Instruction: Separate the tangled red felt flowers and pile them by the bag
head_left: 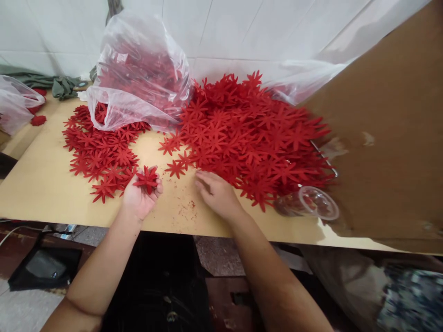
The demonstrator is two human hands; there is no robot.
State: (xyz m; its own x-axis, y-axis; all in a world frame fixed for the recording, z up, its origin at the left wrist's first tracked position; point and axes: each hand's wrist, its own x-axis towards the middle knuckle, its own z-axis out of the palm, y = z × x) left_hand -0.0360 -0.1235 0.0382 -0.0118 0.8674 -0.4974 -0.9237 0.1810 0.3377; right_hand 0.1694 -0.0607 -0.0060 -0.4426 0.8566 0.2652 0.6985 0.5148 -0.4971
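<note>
My left hand (140, 196) is turned palm up, its fingers curled around a red flower-shaped piece (148, 180) that looks like felt. Its petals stick out above the palm. My right hand (218, 193) rests low over the table at the near edge of a large heap of red flower pieces (228, 133). Its back faces up and the fingers bend inward; whatever may be under them is hidden. Two loose flower pieces (176, 169) lie just beyond it. To the left, a smaller spread of the same flowers (100, 157) reaches close to my left hand.
A clear plastic bag (138, 87) full of red pieces stands against the tiled wall. A clear plastic cup (308, 203) lies at the right, beside a tall cardboard panel (387, 138). Red scraps (187, 210) dot the wooden table (51, 184). Another bag (17, 103) sits far left.
</note>
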